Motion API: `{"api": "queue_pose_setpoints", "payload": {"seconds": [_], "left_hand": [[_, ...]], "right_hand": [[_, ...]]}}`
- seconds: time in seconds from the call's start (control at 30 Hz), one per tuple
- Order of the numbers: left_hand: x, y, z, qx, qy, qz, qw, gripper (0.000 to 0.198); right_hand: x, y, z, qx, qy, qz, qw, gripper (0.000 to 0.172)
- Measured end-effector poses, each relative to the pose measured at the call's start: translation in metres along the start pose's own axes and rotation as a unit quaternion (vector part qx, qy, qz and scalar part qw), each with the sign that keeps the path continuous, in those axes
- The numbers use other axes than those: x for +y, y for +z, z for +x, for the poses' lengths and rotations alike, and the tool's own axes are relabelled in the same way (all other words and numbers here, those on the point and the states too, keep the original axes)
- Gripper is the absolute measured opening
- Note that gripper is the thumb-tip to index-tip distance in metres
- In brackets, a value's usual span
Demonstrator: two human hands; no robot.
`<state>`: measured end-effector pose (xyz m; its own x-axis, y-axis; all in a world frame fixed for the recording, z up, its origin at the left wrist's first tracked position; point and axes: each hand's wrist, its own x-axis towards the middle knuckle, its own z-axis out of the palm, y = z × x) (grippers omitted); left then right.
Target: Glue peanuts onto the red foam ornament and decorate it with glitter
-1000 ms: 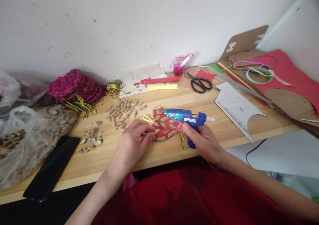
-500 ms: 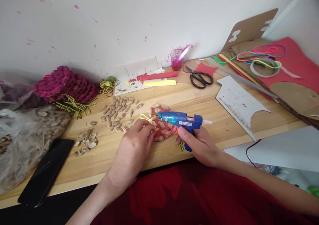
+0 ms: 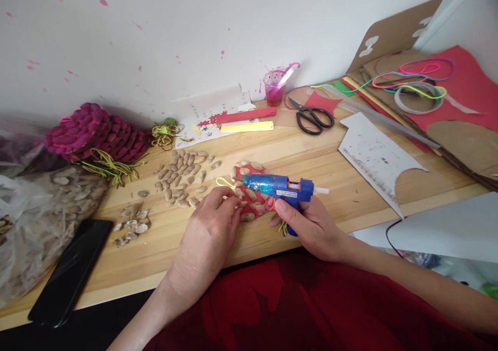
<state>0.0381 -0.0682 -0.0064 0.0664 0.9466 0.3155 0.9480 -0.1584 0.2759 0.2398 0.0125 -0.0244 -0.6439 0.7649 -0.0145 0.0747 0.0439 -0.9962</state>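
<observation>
– Where's the red disc (image 3: 260, 198)?

– Right in front of me, at the wooden table (image 3: 303, 151); whether it's lying flat or slightly raised, I can't tell; peanuts cover its face, and a yellow loop (image 3: 224, 182) sticks out at its far left rim.

– And your hands?

– My right hand (image 3: 313, 224) is wrapped round the handle of a blue glue gun (image 3: 274, 185); the gun crosses over the disc, nozzle pointing left; my left hand (image 3: 212, 219) is at the disc's left edge, fingertips drawn narrow; they hide whatever they may be pinching, so I can't tell.

– What's around it?

– Left of the disc, loose peanuts (image 3: 181, 174); farther left and nearer me, broken shells (image 3: 134, 225), then a black phone (image 3: 72, 270); well left and behind it, stacked magenta rounds (image 3: 95, 133); behind it, a yellow strip (image 3: 247, 127); behind and right, scissors (image 3: 311, 120); well to its right, a speckled white card (image 3: 379, 154).
</observation>
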Motion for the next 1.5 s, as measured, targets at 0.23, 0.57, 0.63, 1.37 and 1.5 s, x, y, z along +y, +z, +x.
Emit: {"api": "queue_pose_setpoints", "payload": {"seconds": [0.23,0.57,0.63,1.37,1.5], "left_hand": [[0.0003,-0.0015,-0.0003,-0.005,0.002,0.010,1.000,0.008],[0.0000,0.0002,0.0014,-0.012,0.000,0.023,1.000,0.007],[0.0003,-0.0006,0.0019,-0.013,0.001,0.023,1.000,0.008],[0.0020,0.0008,0.0021,-0.001,-0.002,0.028,1.000,0.010],[0.0003,0.0030,0.0018,0.001,-0.001,0.029,1.000,0.011]], "right_hand": [[0.0011,0.0002,-0.0001,-0.007,0.005,0.000,1.000,0.032],[-0.0013,-0.0009,0.0004,-0.003,-0.005,-0.022,1.000,0.033],[-0.0011,-0.0012,0.0003,-0.005,-0.006,-0.027,1.000,0.034],[-0.0024,-0.0004,0.0015,0.001,-0.004,-0.033,0.999,0.034],[-0.0039,0.0007,0.0027,0.001,-0.001,-0.013,1.000,0.032]]}}
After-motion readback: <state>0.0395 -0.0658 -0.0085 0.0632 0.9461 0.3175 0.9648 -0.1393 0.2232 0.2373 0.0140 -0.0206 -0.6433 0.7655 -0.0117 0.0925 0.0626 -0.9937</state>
